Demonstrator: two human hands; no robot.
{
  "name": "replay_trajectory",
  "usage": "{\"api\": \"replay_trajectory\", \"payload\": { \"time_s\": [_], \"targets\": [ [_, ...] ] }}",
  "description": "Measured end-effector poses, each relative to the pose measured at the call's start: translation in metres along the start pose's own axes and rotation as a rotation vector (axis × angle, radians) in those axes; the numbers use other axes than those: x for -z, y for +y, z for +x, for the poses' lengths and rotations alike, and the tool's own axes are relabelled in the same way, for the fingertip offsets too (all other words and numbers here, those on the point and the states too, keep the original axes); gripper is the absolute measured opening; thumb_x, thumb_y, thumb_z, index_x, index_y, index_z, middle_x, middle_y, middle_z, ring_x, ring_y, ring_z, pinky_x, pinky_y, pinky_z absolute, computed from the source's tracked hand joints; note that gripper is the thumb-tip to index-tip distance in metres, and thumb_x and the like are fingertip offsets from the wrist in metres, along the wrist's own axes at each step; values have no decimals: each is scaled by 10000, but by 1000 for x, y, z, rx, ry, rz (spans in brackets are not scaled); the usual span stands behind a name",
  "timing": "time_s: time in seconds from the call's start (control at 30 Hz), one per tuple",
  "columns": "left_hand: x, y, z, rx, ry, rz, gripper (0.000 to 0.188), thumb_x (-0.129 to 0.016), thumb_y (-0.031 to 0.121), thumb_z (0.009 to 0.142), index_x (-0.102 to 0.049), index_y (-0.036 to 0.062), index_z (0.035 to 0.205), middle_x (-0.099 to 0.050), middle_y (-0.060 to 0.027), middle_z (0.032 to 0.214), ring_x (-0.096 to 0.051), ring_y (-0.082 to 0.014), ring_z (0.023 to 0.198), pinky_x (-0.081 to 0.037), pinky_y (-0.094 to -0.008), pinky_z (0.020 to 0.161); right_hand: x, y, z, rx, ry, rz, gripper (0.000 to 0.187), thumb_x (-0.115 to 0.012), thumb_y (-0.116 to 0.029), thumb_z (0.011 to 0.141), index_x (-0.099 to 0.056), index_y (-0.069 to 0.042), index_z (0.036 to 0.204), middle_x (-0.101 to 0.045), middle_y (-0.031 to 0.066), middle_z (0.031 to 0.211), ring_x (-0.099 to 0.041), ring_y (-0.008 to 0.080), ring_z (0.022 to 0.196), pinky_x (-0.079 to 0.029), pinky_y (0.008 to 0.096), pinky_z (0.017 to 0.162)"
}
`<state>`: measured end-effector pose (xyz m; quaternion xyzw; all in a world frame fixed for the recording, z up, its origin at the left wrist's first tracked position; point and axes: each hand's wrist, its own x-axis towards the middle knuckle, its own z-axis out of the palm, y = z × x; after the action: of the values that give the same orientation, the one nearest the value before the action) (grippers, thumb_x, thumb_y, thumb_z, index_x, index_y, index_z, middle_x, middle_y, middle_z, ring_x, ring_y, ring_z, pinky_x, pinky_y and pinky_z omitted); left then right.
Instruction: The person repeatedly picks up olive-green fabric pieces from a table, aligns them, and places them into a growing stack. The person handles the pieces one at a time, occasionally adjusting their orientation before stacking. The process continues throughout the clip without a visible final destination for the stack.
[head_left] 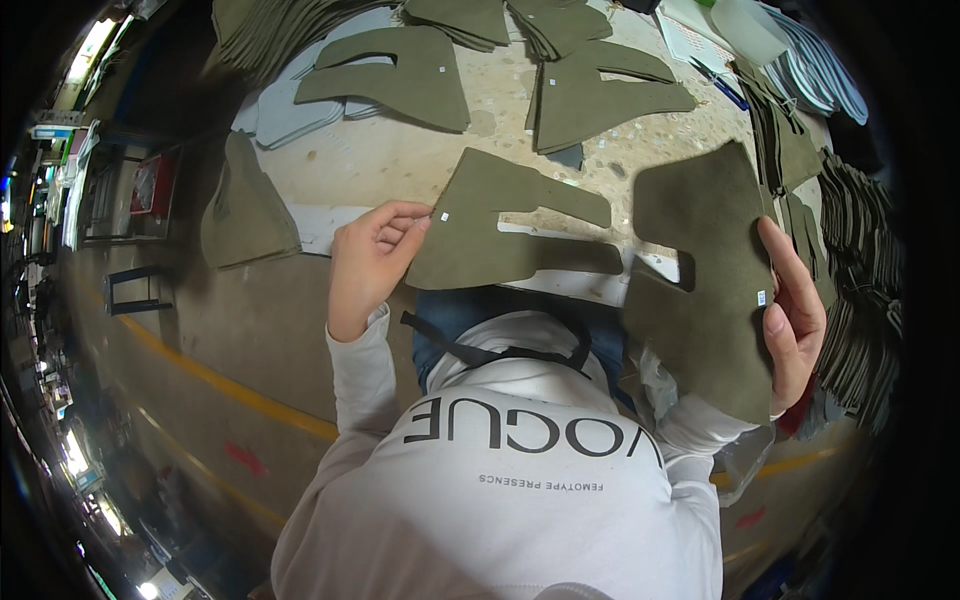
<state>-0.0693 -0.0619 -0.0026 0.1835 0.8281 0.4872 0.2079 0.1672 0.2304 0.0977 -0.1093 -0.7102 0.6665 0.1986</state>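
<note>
My left hand (372, 262) pinches the left edge of an olive-green cut material piece (468, 235) between thumb and fingers. This piece has two prongs pointing right, a slot between them and a small white sticker near the pinched edge. On the right, my right hand (793, 325) grips the outer edge of a second olive-green cut piece (705, 215). That one is held up in front of the table's right side, its notch facing left, with a small white label close to my thumb. The two pieces are apart.
Similar slotted olive pieces (435, 80) lie in piles across the worn table (350, 170), some over pale grey-blue pieces (295, 112). A blue pen (730, 92) lies at the far right. Bundled olive pieces (860, 300) hang along the right edge. A stool (138, 290) stands left.
</note>
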Motion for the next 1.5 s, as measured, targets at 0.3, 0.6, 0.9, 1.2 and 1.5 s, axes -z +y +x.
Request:
{"api": "replay_trajectory", "payload": {
  "time_s": [0.3,0.6,0.9,1.2,1.5],
  "targets": [
    [2,-4,-10,15,-1,-42,189,-584,63,973,-696,-17,1102,-666,-24,807,-563,-35,687,-475,-186,636,-36,73,22,-256,29,28,480,-610,6,870,-563,34,1347,-558,85,1302,-555,104,1025,-423,224,906],
    [-7,5,3,-95,12,-121,240,-613,8,919,-681,2,1149,-709,-60,905,-597,-53,686,-501,-196,643,-36,118,10,-210,107,-82,413,-584,63,886,-623,-15,1290,-603,20,1167,-503,42,783,-414,177,747],
    [-5,15,3,-74,-165,-253,343,-616,-43,887,-639,-15,1228,-586,-74,1301,-611,-49,816,-488,-187,703,-11,112,11,-139,92,-242,426,-614,52,857,-635,-25,1276,-616,57,1153,-552,87,845,-441,217,787],
    [44,84,-11,-369,-110,-524,472,-558,-30,812,-562,-136,1272,-577,-197,1292,-652,-167,975,-485,-238,875,-1,107,-16,-144,222,-659,317,-664,-54,879,-663,8,1189,-588,126,783,-556,188,656,-444,296,634],
    [-19,125,1,-520,-392,-542,551,-581,-64,705,-599,-113,1253,-561,-190,1318,-391,-5,593,-309,-150,519,-8,104,-20,-120,249,-637,366,-678,-41,853,-652,-20,1217,-541,124,754,-518,209,620,-429,300,602]
  ]
}}
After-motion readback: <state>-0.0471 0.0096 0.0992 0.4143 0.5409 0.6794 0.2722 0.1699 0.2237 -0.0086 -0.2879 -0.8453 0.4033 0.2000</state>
